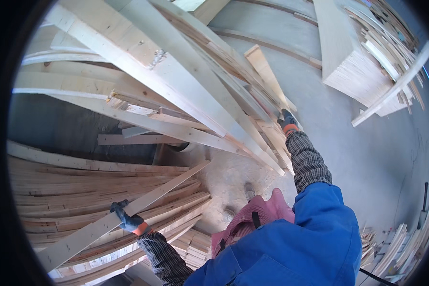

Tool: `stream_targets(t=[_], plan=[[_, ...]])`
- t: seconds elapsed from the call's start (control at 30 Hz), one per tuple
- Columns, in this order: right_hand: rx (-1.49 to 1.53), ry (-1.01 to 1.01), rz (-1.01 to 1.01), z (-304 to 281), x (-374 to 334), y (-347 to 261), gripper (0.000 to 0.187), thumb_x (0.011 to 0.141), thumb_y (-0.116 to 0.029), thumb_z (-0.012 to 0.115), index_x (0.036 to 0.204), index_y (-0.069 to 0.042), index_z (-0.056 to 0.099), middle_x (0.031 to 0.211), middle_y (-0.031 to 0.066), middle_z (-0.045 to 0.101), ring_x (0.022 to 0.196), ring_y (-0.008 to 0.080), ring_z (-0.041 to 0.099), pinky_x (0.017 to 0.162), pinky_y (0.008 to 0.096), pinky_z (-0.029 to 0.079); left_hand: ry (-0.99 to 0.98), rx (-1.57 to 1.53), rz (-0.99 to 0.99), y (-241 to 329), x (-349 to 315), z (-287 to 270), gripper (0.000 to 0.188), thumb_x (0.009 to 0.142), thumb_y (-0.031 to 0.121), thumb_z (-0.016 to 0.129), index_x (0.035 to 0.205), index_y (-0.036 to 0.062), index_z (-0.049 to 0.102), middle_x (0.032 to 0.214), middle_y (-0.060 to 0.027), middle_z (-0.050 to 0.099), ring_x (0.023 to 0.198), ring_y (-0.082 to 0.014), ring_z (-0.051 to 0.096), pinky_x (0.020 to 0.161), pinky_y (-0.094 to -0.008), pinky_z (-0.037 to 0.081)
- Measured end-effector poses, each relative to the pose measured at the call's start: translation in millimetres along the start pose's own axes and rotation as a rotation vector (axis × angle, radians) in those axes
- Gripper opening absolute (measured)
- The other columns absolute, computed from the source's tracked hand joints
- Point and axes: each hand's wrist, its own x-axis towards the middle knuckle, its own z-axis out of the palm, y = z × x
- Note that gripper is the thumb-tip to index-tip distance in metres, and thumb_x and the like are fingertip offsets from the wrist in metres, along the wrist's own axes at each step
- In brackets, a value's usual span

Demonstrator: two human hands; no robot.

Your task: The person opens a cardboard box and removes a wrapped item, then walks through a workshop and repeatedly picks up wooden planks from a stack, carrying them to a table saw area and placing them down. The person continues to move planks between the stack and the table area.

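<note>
A dark glove with an orange cuff covers my left hand [127,220], which is closed on the edge of a long pale wooden board [93,232]. This board lies slantwise over a stack of long boards [47,193] at the left. My right arm stretches far forward. At its end my right hand [289,121], gloved the same way, is closed at the near end of a short pale board [264,69]. That board lies against a pile of long planks [188,86]. Some of the right fingers are hidden against the wood.
A large pale stack of sheets [352,66] stands at the far right, with thin strips on and beside it. One curved-looking strip [395,88] juts out from it. Grey concrete floor [367,157] spreads on the right. More wood pieces [398,248] lie at the lower right.
</note>
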Motion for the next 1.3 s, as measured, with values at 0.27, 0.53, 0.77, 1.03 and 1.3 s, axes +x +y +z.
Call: stream_targets(t=[0.27, 0.53, 0.77, 1.03, 1.3], plan=[[0.179, 0.146, 0.019, -23, -147, 14, 0.061, 0.081, -0.029, 0.069, 0.134, -0.006, 0.051, 0.130, 0.0196, 0.057, 0.116, 0.0351, 0.055, 0.102, 0.0397, 0.042, 0.023, -0.088, -0.154, 22, 2, 20, 0.018, 0.087, 0.021, 0.065, 0.090, 0.0026, 0.064, 0.085, -0.0069, 0.064, 0.083, -0.0212, 0.061, 0.079, -0.0369, 0.049], [0.055, -0.145, 0.584, -49, -528, 138, 0.062, 0.079, -0.030, 0.070, 0.133, -0.007, 0.052, 0.129, 0.0207, 0.057, 0.119, 0.0344, 0.056, 0.103, 0.0399, 0.043, -0.289, -0.130, 0.032, 59, -57, 65, 0.028, 0.083, 0.023, 0.071, 0.093, -0.0013, 0.064, 0.082, -0.0109, 0.064, 0.077, -0.0229, 0.060, 0.072, -0.0388, 0.049], [0.166, 0.241, 1.463, -77, -834, 171, 0.055, 0.075, -0.036, 0.075, 0.121, -0.009, 0.063, 0.117, 0.0180, 0.065, 0.108, 0.0325, 0.062, 0.093, 0.0398, 0.050, -0.552, -0.208, 0.028, 100, -108, 79, 0.037, 0.080, 0.026, 0.076, 0.096, -0.0047, 0.064, 0.080, -0.0143, 0.064, 0.072, -0.0245, 0.059, 0.065, -0.0404, 0.049], [0.414, 0.328, 1.549, -11, -899, 231, 0.052, 0.073, -0.032, 0.080, 0.117, -0.008, 0.065, 0.101, 0.0148, 0.071, 0.089, 0.0258, 0.069, 0.081, 0.0379, 0.054, -0.943, -0.320, 0.079, 187, -273, 124, 0.040, 0.080, 0.029, 0.075, 0.098, -0.0047, 0.062, 0.085, -0.0140, 0.063, 0.071, -0.0231, 0.059, 0.062, -0.0373, 0.049], [0.476, 0.427, 1.291, -128, -872, 365, 0.045, 0.078, -0.027, 0.075, 0.117, -0.007, 0.065, 0.084, 0.0087, 0.073, 0.068, 0.0176, 0.070, 0.071, 0.0330, 0.056, -1.461, -0.419, 0.186, 264, -514, 183, 0.039, 0.082, 0.031, 0.069, 0.100, -0.0024, 0.060, 0.095, -0.0111, 0.063, 0.074, -0.0199, 0.059, 0.063, -0.0311, 0.048]])
